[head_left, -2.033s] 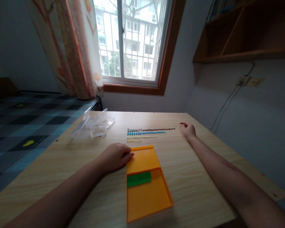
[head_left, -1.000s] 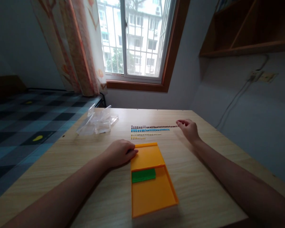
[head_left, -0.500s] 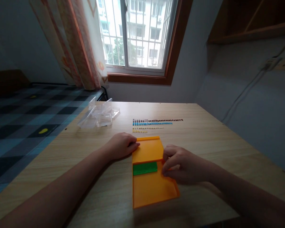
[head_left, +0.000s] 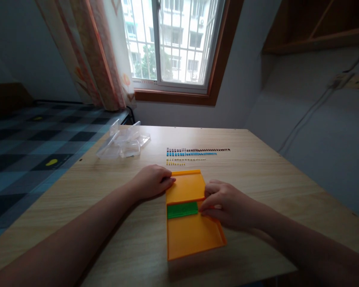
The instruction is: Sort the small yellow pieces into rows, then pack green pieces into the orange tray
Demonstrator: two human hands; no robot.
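An orange plastic case (head_left: 191, 237) lies unfolded on the table, with two shallow halves joined across the middle. A green plastic strip (head_left: 182, 210) lies inside the near half, along the fold and against the left wall. My left hand (head_left: 152, 181) is closed on the upper left edge of the case, thumb over the rim. On the right side, my right hand (head_left: 224, 203) reaches over the case with thumb and forefinger pinched at the right end of the green strip. Its other fingers curl by the right rim of the far half.
Beyond the case, rows of tiny black pieces (head_left: 197, 150), blue pieces (head_left: 191, 154) and yellow pieces (head_left: 175, 164) line the wooden table (head_left: 257, 167). Clear plastic boxes (head_left: 122, 143) stand at the back left. A checked bed (head_left: 56, 131) is to the left.
My right thumb and forefinger have moved left to the end of the green strip, whose face now looks flatter. My left hand keeps its place on the case.
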